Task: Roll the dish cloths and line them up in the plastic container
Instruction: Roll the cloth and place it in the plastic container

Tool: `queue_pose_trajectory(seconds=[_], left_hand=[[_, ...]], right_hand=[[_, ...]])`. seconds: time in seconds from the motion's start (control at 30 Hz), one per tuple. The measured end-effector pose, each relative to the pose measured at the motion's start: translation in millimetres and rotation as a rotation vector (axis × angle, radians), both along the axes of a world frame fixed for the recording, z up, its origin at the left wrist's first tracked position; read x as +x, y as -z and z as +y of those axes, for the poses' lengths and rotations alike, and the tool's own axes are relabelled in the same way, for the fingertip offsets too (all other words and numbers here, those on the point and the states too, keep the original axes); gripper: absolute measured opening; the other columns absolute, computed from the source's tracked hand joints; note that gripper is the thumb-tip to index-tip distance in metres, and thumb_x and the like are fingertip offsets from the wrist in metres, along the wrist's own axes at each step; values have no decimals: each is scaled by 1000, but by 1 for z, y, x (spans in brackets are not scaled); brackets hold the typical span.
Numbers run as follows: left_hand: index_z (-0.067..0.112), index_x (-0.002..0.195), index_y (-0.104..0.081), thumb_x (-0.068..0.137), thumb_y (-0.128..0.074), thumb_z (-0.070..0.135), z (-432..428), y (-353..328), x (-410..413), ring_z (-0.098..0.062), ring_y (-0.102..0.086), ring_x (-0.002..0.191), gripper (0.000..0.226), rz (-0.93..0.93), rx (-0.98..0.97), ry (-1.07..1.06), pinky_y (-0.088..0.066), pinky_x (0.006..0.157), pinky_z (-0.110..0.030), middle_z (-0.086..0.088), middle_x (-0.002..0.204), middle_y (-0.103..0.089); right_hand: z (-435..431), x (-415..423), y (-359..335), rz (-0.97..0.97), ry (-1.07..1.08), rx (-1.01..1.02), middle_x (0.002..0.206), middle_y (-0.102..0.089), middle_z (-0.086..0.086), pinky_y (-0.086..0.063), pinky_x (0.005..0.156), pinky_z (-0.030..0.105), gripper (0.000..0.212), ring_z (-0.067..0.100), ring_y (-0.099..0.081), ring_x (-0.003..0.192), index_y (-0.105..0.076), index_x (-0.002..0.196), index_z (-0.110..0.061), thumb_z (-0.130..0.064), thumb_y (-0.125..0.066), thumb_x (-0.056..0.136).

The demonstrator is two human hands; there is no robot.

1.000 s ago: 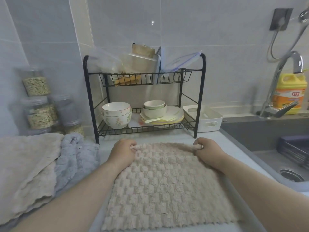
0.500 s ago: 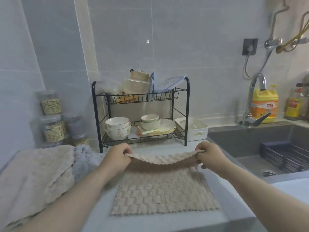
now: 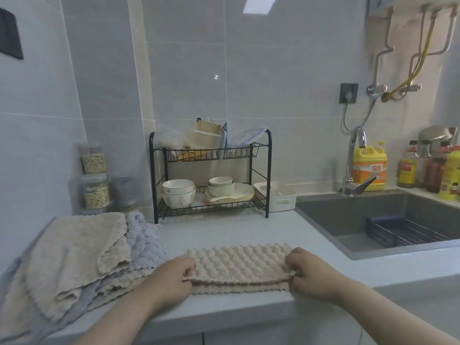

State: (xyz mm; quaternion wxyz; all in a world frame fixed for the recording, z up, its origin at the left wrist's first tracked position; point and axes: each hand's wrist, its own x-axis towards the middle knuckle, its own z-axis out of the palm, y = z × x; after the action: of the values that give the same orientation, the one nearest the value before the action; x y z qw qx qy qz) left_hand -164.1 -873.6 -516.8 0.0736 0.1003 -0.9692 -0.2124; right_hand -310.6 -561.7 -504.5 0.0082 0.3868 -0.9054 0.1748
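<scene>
The head view shows the left hand (image 3: 171, 277) and right hand (image 3: 307, 271) pinching the folded beige dish cloth (image 3: 239, 266) at its near corners on the tabletop (image 3: 236, 232), where uneven edges could skew the roll.

Beige dish cloth (image 3: 239, 263) folded double on counter.

Nubbly beige cloth (image 3: 239, 263) on a matt countertop (image 3: 249, 232) (glossy tiles (image 3: 286, 83)), seemingly stone.

The pile of cloths (image 3: 74, 257) at lower left runs off the frame's edge. A leg of the dish rack (image 3: 267, 170) hides part of the white plastic container (image 3: 280, 199). The folded beige cloth (image 3: 239, 262) covers most of its own lower layer. The bottles (image 3: 451, 170) at far right are cut off, their labels unreadable.
</scene>
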Motion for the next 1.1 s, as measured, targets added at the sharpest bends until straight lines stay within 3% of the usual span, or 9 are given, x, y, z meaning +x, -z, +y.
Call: queue_pose_trajectory(seconds=[0.1, 0.27, 0.4, 0.47, 0.63, 0.7, 0.77, 0.87, 1.1], left_hand=[[21, 73, -36, 74, -44, 16, 5, 7, 7, -16, -53, 95, 10, 74, -14, -9, -45, 81, -34, 0, 101, -59], [19, 69, -33, 71, -39, 16, 10, 4, 10, -10, -40, 66, 7, 97, -64, 67, -33, 60, -29, 3, 78, -46], [17, 68, -40, 72, -43, 16, 7, 6, 13, -1, -47, 108, 5, 125, -45, 94, -38, 90, -19, 15, 111, -55], [20, 64, -44, 71, -47, 20, 5, 7, 16, 1, -23, 133, 8, 161, -89, 97, -20, 113, -28, 21, 130, -41], [19, 78, -58, 84, -44, 25, 18, -13, 13, 9, -31, 124, 16, 429, 155, 28, -28, 106, -30, 14, 121, -51], [26, 118, -58, 93, -43, 25, 29, -23, -4, -1, -26, 138, 29, 293, 154, 49, -24, 111, -28, 18, 136, -43], [31, 150, -24, 94, -41, 41, 40, -21, -21, -9, -5, 147, 59, 15, -15, 86, -7, 119, -35, 11, 158, -18], [34, 152, 3, 84, -32, 71, 41, -4, -34, -14, 7, 148, 85, -198, -250, 112, 5, 120, -39, 6, 161, 4], [28, 152, 4, 77, -29, 84, 19, 0, -57, -15, 7, 148, 100, -240, -318, 71, 3, 120, -38, 4, 161, 8]], right_hand=[[3, 5, 6, 17, -6, -52, 85, -40, -16, -32, 64, 9, 19, 2, -45, 75, -32, 63, -31, -19, -47, 66], [2, 5, 14, 57, -30, -78, 89, -38, -20, -32, 69, 5, 27, -9, -41, 76, -33, 65, -33, -13, -51, 72], [1, 4, 16, 18, -59, -110, 90, -44, -17, -35, 71, 14, 16, -2, -45, 78, -35, 62, -26, -21, -49, 66], [4, 6, 13, 41, -75, -183, 92, -53, -17, -32, 73, 21, 11, 10, -48, 82, -36, 58, -22, -31, -42, 60], [-15, 11, -11, 113, 210, -366, 133, -51, -17, -29, 88, 30, 27, 14, -43, 115, -60, 71, -30, -39, -36, 77], [-37, 10, -18, 117, 181, -171, 148, -42, -8, -28, 103, 30, 29, 13, -38, 133, -66, 107, -29, -33, -40, 94], [-56, 11, -14, 73, 89, 57, 154, -31, -2, -19, 114, 34, 43, 16, -24, 143, -47, 136, -28, -44, -35, 98], [-63, 13, 2, 61, 44, 269, 157, -21, 1, -9, 119, 39, 59, 18, -16, 146, -23, 150, -24, -53, -23, 98], [-72, -28, 10, 2, 91, 301, 162, -6, -4, -3, 121, 36, 67, 15, -4, 149, -13, 153, -33, -64, -23, 94]])
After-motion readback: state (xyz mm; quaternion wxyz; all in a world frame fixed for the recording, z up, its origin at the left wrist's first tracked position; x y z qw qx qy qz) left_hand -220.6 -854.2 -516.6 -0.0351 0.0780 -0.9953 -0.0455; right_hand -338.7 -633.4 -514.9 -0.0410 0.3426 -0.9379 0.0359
